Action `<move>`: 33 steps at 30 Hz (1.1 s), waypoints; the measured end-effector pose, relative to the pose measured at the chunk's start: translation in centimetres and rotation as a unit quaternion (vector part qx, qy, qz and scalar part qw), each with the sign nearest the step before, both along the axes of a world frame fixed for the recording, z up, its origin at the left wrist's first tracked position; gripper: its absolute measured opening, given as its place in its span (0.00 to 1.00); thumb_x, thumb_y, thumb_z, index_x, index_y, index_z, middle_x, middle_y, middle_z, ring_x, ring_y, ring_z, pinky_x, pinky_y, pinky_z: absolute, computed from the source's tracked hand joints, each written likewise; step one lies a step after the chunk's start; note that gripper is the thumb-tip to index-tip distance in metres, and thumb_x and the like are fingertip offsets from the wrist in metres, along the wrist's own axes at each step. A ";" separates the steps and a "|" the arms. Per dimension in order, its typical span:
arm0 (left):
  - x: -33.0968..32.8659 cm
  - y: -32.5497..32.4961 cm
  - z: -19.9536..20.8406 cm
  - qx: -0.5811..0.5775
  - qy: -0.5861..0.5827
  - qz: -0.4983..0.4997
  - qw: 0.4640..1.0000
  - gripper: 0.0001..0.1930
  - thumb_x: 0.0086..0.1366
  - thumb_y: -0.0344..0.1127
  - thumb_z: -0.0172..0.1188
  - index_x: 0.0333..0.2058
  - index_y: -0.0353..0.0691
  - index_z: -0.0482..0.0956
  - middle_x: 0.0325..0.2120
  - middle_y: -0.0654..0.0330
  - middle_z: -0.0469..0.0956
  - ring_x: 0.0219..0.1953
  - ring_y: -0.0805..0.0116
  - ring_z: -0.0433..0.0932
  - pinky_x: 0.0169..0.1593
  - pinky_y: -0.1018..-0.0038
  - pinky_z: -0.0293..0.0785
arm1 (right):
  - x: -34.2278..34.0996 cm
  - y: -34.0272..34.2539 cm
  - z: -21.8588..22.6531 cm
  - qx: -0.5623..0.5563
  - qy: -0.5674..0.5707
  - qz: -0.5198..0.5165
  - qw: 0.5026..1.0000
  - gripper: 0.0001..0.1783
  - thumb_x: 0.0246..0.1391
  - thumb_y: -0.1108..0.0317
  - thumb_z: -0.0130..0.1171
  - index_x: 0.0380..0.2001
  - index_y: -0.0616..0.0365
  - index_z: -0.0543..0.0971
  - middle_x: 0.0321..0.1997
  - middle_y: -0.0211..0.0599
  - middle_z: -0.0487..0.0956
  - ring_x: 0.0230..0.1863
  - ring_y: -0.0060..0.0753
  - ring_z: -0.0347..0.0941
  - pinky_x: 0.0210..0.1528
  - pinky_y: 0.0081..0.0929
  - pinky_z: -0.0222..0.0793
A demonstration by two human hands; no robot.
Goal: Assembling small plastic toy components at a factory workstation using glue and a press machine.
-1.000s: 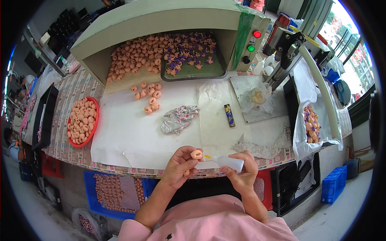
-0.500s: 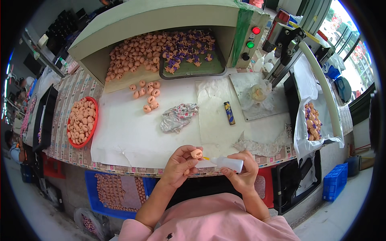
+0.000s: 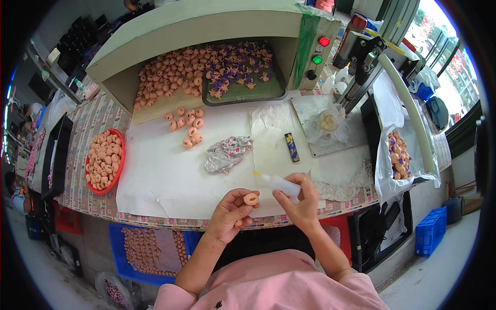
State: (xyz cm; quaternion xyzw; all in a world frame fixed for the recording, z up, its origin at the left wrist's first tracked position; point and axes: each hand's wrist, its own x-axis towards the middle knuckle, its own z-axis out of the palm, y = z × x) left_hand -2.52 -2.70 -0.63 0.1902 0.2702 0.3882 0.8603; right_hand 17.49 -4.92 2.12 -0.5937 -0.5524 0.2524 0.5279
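Observation:
My left hand (image 3: 228, 214) pinches a small peach-coloured hollow doll head (image 3: 251, 199) between thumb and fingers, its opening turned upward. Another peach bit shows low in the same hand, too covered to make out fully. In my right hand (image 3: 304, 204) is a white squeeze bottle (image 3: 284, 186) with a yellow nozzle, held tilted, its tip above and apart from the doll head. Beyond the hands, a crumpled floral cloth (image 3: 227, 154) lies on white paper (image 3: 155, 178), with several loose doll heads (image 3: 191, 131) farther back.
A red basket of doll heads (image 3: 122, 163) stands at left. At the back, a box-like housing (image 3: 196, 32) covers more heads and a dark tray (image 3: 245, 101) of purple-and-peach figures. A blue and yellow tube (image 3: 292, 147), a metal press (image 3: 361, 72) and a lined bin (image 3: 385, 170) are on the right.
My right hand has lifted the bottle up and away, so its nozzle has left the doll head. The doll head has turned slightly in my left hand.

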 end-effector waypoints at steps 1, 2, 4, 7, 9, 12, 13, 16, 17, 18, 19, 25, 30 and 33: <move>-0.1 0.0 0.0 -0.010 0.002 -0.002 1.000 0.18 0.60 0.20 0.58 0.48 0.44 0.72 0.49 0.54 0.74 0.43 0.70 0.79 0.28 0.82 0.79 | -0.4 1.3 -0.2 0.003 -0.023 0.013 1.000 0.20 0.44 0.70 0.68 0.39 0.62 0.72 0.34 0.35 0.73 0.34 0.28 0.71 0.38 0.26 0.68; -0.1 0.0 0.1 -0.007 0.001 -0.005 1.000 0.18 0.60 0.20 0.58 0.48 0.44 0.72 0.49 0.54 0.74 0.43 0.70 0.79 0.28 0.82 0.79 | -0.8 2.5 -0.3 0.006 -0.047 0.026 0.999 0.19 0.46 0.72 0.66 0.41 0.62 0.71 0.36 0.37 0.74 0.35 0.32 0.73 0.39 0.28 0.69; -0.3 -0.1 0.3 -0.012 -0.017 -0.010 1.000 0.18 0.60 0.21 0.59 0.48 0.45 0.72 0.49 0.54 0.74 0.43 0.70 0.79 0.27 0.82 0.78 | -1.5 5.2 -0.9 0.026 -0.081 0.048 0.995 0.19 0.47 0.71 0.65 0.41 0.62 0.71 0.37 0.40 0.75 0.37 0.36 0.73 0.41 0.30 0.69; -1.0 0.2 -0.2 0.010 -0.071 -0.028 0.997 0.18 0.60 0.22 0.59 0.48 0.45 0.72 0.49 0.54 0.74 0.43 0.70 0.79 0.27 0.82 0.77 | -2.4 7.9 -0.6 0.031 -0.158 0.086 0.983 0.19 0.48 0.70 0.64 0.42 0.62 0.71 0.39 0.44 0.76 0.41 0.44 0.72 0.45 0.33 0.67; -1.6 0.4 -0.7 0.020 -0.095 -0.033 0.995 0.18 0.60 0.22 0.59 0.48 0.45 0.72 0.48 0.54 0.74 0.43 0.70 0.79 0.27 0.82 0.76 | -2.6 9.5 -0.5 0.017 -0.203 0.099 0.974 0.19 0.48 0.69 0.63 0.42 0.62 0.72 0.40 0.46 0.76 0.43 0.48 0.71 0.47 0.35 0.66; -2.4 0.8 -0.9 0.028 -0.133 -0.034 0.990 0.18 0.60 0.22 0.59 0.48 0.45 0.72 0.48 0.53 0.74 0.41 0.70 0.78 0.27 0.83 0.76 | -2.7 12.4 -0.3 0.040 -0.221 0.114 0.968 0.16 0.49 0.69 0.62 0.41 0.61 0.74 0.40 0.44 0.77 0.44 0.47 0.70 0.48 0.37 0.64; -2.6 1.0 -0.8 0.035 -0.140 -0.037 0.989 0.17 0.61 0.22 0.58 0.48 0.45 0.72 0.48 0.52 0.74 0.40 0.70 0.78 0.27 0.83 0.76 | -2.6 13.7 0.1 0.084 -0.222 0.100 0.966 0.14 0.49 0.70 0.61 0.40 0.61 0.75 0.39 0.43 0.77 0.43 0.47 0.70 0.47 0.37 0.64; -3.3 1.5 -0.6 0.044 -0.154 -0.047 0.986 0.16 0.61 0.23 0.58 0.48 0.44 0.72 0.47 0.51 0.74 0.39 0.70 0.78 0.27 0.82 0.77 | -2.3 19.7 1.1 0.150 -0.226 0.052 0.961 0.07 0.51 0.73 0.58 0.35 0.59 0.78 0.37 0.42 0.78 0.42 0.48 0.70 0.45 0.37 0.66; -3.5 1.8 -0.5 0.043 -0.159 -0.056 0.985 0.16 0.62 0.24 0.58 0.48 0.44 0.72 0.47 0.51 0.74 0.38 0.70 0.77 0.27 0.82 0.77 | -2.1 22.2 1.0 0.146 -0.235 0.035 0.960 0.06 0.51 0.73 0.57 0.34 0.59 0.78 0.36 0.43 0.78 0.43 0.48 0.70 0.46 0.37 0.66; -3.6 2.0 -0.3 0.049 -0.157 -0.054 0.985 0.16 0.62 0.24 0.58 0.48 0.44 0.72 0.47 0.51 0.74 0.38 0.70 0.77 0.27 0.82 0.77 | -1.9 24.6 1.2 0.149 -0.251 0.003 0.956 0.05 0.50 0.73 0.56 0.33 0.58 0.78 0.35 0.44 0.78 0.42 0.50 0.71 0.45 0.39 0.67; -3.8 2.1 -0.2 0.054 -0.145 -0.061 0.986 0.16 0.62 0.24 0.57 0.48 0.43 0.71 0.47 0.51 0.74 0.38 0.70 0.77 0.27 0.81 0.77 | -1.9 26.8 1.3 0.152 -0.266 -0.028 0.952 0.05 0.50 0.74 0.55 0.32 0.57 0.78 0.34 0.44 0.79 0.41 0.51 0.73 0.44 0.41 0.68; -4.4 1.8 0.3 0.043 -0.169 -0.078 0.982 0.17 0.63 0.26 0.57 0.50 0.39 0.70 0.48 0.54 0.73 0.40 0.72 0.77 0.32 0.81 0.80 | -2.6 34.4 0.4 -0.098 -0.313 -0.063 0.943 0.05 0.45 0.75 0.57 0.29 0.56 0.76 0.39 0.50 0.78 0.38 0.56 0.75 0.42 0.46 0.71; -4.5 1.7 1.1 0.046 -0.137 -0.082 0.986 0.16 0.63 0.29 0.58 0.50 0.42 0.70 0.46 0.53 0.74 0.38 0.71 0.77 0.28 0.83 0.75 | -1.7 32.3 -0.3 0.085 -0.291 -0.041 0.952 0.11 0.45 0.73 0.57 0.35 0.56 0.78 0.31 0.48 0.79 0.35 0.53 0.76 0.41 0.40 0.72; -5.3 1.8 1.0 0.018 -0.133 -0.057 0.989 0.17 0.64 0.31 0.58 0.51 0.43 0.70 0.46 0.55 0.74 0.38 0.72 0.77 0.29 0.83 0.75 | -3.8 26.1 2.8 0.040 -0.208 0.064 0.975 0.15 0.48 0.74 0.59 0.43 0.58 0.77 0.32 0.39 0.78 0.32 0.31 0.76 0.38 0.26 0.71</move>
